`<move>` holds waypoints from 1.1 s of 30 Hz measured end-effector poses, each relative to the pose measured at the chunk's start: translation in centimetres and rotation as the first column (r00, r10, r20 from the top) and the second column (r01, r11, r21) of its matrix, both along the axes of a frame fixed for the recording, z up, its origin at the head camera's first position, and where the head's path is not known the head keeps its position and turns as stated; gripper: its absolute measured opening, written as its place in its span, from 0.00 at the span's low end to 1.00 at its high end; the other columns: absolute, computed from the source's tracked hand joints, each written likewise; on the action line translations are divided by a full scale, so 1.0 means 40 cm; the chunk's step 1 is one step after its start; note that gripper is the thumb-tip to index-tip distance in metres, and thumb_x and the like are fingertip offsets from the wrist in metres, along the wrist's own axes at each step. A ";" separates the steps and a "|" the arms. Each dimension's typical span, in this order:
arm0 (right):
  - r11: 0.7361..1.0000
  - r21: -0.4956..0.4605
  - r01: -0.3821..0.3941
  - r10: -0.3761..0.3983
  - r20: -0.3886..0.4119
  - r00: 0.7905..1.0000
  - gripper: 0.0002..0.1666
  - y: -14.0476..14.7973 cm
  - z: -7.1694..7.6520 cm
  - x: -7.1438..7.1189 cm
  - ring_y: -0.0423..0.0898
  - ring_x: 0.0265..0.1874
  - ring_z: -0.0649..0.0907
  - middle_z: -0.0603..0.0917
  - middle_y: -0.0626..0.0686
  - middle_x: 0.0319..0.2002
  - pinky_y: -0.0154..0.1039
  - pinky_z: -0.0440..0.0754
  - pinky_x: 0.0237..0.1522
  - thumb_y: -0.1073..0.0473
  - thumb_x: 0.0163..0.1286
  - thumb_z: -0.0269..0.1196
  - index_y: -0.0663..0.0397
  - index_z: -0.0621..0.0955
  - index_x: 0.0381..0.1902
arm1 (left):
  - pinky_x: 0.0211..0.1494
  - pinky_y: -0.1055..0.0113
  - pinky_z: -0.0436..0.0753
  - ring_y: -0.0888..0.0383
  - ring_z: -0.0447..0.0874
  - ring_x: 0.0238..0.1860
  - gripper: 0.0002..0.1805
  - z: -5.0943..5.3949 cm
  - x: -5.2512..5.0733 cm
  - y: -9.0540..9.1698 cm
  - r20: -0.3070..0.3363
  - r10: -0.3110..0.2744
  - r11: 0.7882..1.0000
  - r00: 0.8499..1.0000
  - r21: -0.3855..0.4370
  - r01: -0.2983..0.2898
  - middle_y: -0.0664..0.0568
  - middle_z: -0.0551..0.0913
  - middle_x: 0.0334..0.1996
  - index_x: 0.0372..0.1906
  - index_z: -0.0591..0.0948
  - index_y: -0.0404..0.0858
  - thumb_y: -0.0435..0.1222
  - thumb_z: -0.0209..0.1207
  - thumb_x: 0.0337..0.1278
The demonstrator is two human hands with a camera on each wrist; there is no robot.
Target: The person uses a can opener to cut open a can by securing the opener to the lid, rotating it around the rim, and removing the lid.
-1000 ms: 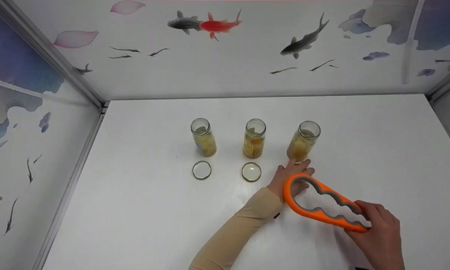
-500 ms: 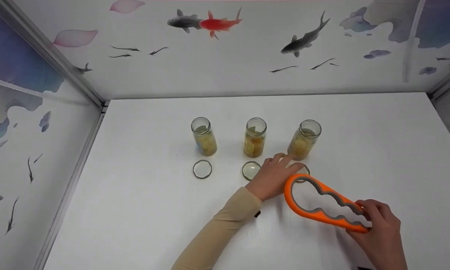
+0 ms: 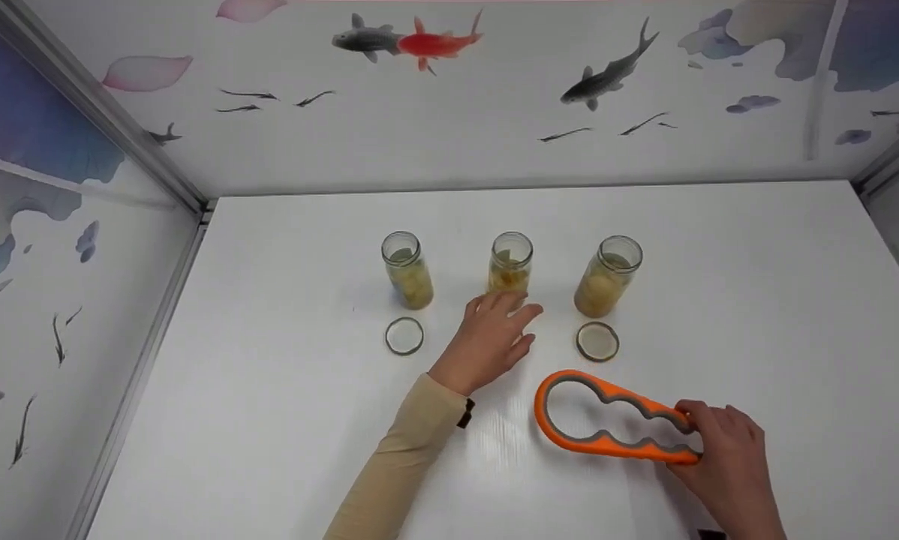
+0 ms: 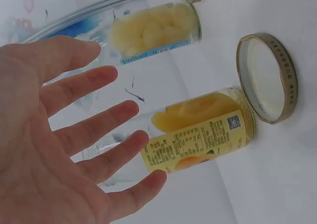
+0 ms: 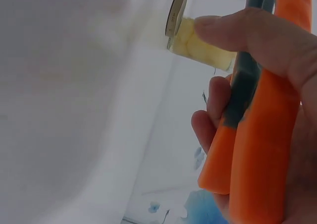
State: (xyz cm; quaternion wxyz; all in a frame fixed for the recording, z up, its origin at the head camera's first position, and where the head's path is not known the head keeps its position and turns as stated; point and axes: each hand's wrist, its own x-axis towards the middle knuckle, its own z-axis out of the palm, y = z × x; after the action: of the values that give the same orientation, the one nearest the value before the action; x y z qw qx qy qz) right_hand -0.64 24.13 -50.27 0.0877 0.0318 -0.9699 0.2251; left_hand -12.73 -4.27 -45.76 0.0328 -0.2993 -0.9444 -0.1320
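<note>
My left hand (image 3: 483, 341) hovers in front of the middle glass jar (image 3: 509, 274), fingers spread and holding nothing. In the left wrist view that jar shows yellow fruit pieces and a yellow label (image 4: 198, 140); its lid (image 4: 267, 78) lies beside its base, hidden under my hand in the head view. My right hand (image 3: 727, 450) grips the end of an orange jar opener (image 3: 607, 450) with a grey scalloped inner edge. The open left jar (image 3: 410, 277) and right jar (image 3: 603, 281) hold pale fruit. Their lids, left (image 3: 404, 336) and right (image 3: 597, 342), lie in front of them.
All three jars stand in a row on a white table (image 3: 269, 420). A back wall (image 3: 449, 142) printed with fish rises behind them, and a side panel (image 3: 37, 300) stands at the left.
My left hand has moved left from the right jar's lid to the middle jar, uncovering the right lid. My right hand has shifted slightly left with the jar opener.
</note>
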 end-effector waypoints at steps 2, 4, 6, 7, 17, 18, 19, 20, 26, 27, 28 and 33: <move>0.999 0.016 -0.036 0.036 -0.012 0.999 0.38 -0.014 -0.010 -0.002 0.58 0.37 0.76 0.79 0.52 0.27 0.63 0.62 0.54 0.74 0.26 0.80 0.60 0.77 0.41 | 0.59 0.51 0.72 0.48 0.68 0.62 0.17 -0.001 0.006 -0.014 -0.005 0.012 1.000 1.000 0.025 -0.012 0.47 0.74 0.60 0.59 0.77 0.45 0.41 0.57 0.68; 0.997 0.034 -0.074 0.074 -0.008 0.997 0.37 -0.029 -0.019 -0.005 0.58 0.39 0.75 0.77 0.51 0.27 0.63 0.62 0.55 0.74 0.27 0.79 0.59 0.77 0.41 | 0.57 0.50 0.73 0.47 0.68 0.62 0.17 -0.004 0.011 -0.024 0.001 0.020 0.998 1.000 0.054 -0.020 0.47 0.74 0.59 0.59 0.77 0.44 0.40 0.57 0.68; 0.993 0.043 -0.109 0.108 0.015 0.994 0.36 -0.044 -0.026 -0.006 0.58 0.40 0.74 0.76 0.50 0.28 0.62 0.60 0.58 0.74 0.29 0.79 0.58 0.77 0.41 | 0.55 0.49 0.74 0.47 0.68 0.62 0.17 -0.009 0.017 -0.032 0.009 0.024 0.996 1.000 0.081 -0.025 0.46 0.75 0.58 0.58 0.78 0.43 0.39 0.57 0.67; 0.991 0.046 -0.123 0.122 0.025 0.992 0.36 -0.050 -0.029 -0.007 0.58 0.41 0.74 0.76 0.50 0.29 0.62 0.60 0.59 0.74 0.30 0.78 0.58 0.77 0.42 | 0.55 0.49 0.74 0.46 0.68 0.62 0.16 -0.012 0.020 -0.036 0.010 0.025 0.996 1.000 0.091 -0.026 0.46 0.75 0.58 0.58 0.78 0.43 0.39 0.57 0.67; 0.971 0.039 -0.236 0.229 0.126 0.965 0.32 -0.094 -0.029 -0.024 0.58 0.49 0.71 0.78 0.54 0.40 0.59 0.55 0.64 0.78 0.40 0.68 0.58 0.76 0.46 | 0.54 0.49 0.75 0.47 0.70 0.60 0.17 -0.051 0.053 -0.066 -0.011 0.038 0.995 0.999 0.094 -0.036 0.45 0.74 0.60 0.55 0.77 0.43 0.39 0.62 0.62; 0.967 0.036 -0.254 0.248 0.127 0.960 0.32 -0.096 -0.030 -0.026 0.58 0.50 0.72 0.78 0.54 0.40 0.59 0.55 0.65 0.79 0.41 0.68 0.58 0.76 0.47 | 0.54 0.49 0.74 0.47 0.70 0.60 0.17 -0.055 0.056 -0.069 -0.012 0.040 0.995 0.999 0.095 -0.039 0.45 0.74 0.60 0.55 0.77 0.43 0.39 0.63 0.62; 0.962 0.033 -0.273 0.266 0.129 0.955 0.32 -0.098 -0.032 -0.028 0.57 0.50 0.72 0.78 0.54 0.41 0.59 0.56 0.65 0.79 0.41 0.68 0.58 0.76 0.47 | 0.54 0.49 0.74 0.47 0.70 0.60 0.18 -0.058 0.059 -0.072 -0.012 0.044 0.995 0.999 0.095 -0.043 0.46 0.74 0.60 0.55 0.77 0.43 0.39 0.63 0.62; 0.955 0.028 -0.294 0.288 0.123 0.950 0.32 -0.099 -0.033 -0.030 0.57 0.49 0.72 0.79 0.54 0.41 0.59 0.57 0.64 0.79 0.40 0.68 0.58 0.77 0.47 | 0.55 0.48 0.74 0.47 0.70 0.60 0.18 -0.060 0.062 -0.075 -0.011 0.047 0.994 0.999 0.096 -0.046 0.46 0.74 0.60 0.56 0.76 0.43 0.39 0.62 0.62; 0.926 0.007 -0.378 0.374 0.125 0.919 0.33 -0.116 -0.032 -0.041 0.55 0.49 0.74 0.78 0.54 0.42 0.59 0.60 0.64 0.79 0.40 0.70 0.57 0.78 0.47 | 0.57 0.48 0.73 0.47 0.70 0.61 0.17 -0.066 0.072 -0.085 0.005 0.064 0.996 0.998 0.062 -0.064 0.45 0.75 0.59 0.56 0.77 0.43 0.39 0.61 0.64; 0.924 0.001 -0.381 0.378 0.138 0.916 0.33 -0.120 -0.030 -0.042 0.55 0.49 0.74 0.78 0.54 0.43 0.60 0.60 0.64 0.79 0.40 0.70 0.57 0.78 0.47 | 0.57 0.48 0.73 0.47 0.70 0.61 0.17 -0.066 0.073 -0.085 0.006 0.064 0.997 0.998 0.053 -0.064 0.45 0.75 0.59 0.57 0.77 0.43 0.39 0.60 0.64; 0.922 -0.006 -0.387 0.383 0.149 0.912 0.33 -0.124 -0.029 -0.044 0.55 0.49 0.73 0.77 0.54 0.43 0.60 0.60 0.64 0.80 0.40 0.71 0.57 0.78 0.47 | 0.57 0.48 0.73 0.47 0.70 0.61 0.17 -0.066 0.074 -0.085 0.007 0.063 0.997 0.998 0.045 -0.063 0.45 0.74 0.59 0.57 0.77 0.43 0.39 0.60 0.64; 0.916 -0.023 -0.399 0.394 0.229 0.890 0.32 -0.146 -0.024 -0.049 0.54 0.50 0.72 0.75 0.53 0.45 0.59 0.62 0.64 0.79 0.44 0.71 0.57 0.78 0.49 | 0.58 0.50 0.73 0.48 0.70 0.60 0.18 -0.063 0.076 -0.088 0.015 0.058 0.998 0.998 0.025 -0.059 0.46 0.74 0.59 0.57 0.76 0.43 0.40 0.60 0.64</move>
State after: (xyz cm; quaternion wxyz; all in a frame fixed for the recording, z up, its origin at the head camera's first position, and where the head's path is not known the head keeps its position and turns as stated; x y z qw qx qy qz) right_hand -2.60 18.29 -51.24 -0.0726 0.2039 -0.9492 0.2283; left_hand -9.67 -7.80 -48.30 0.0340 -0.2703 -0.9512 -0.1452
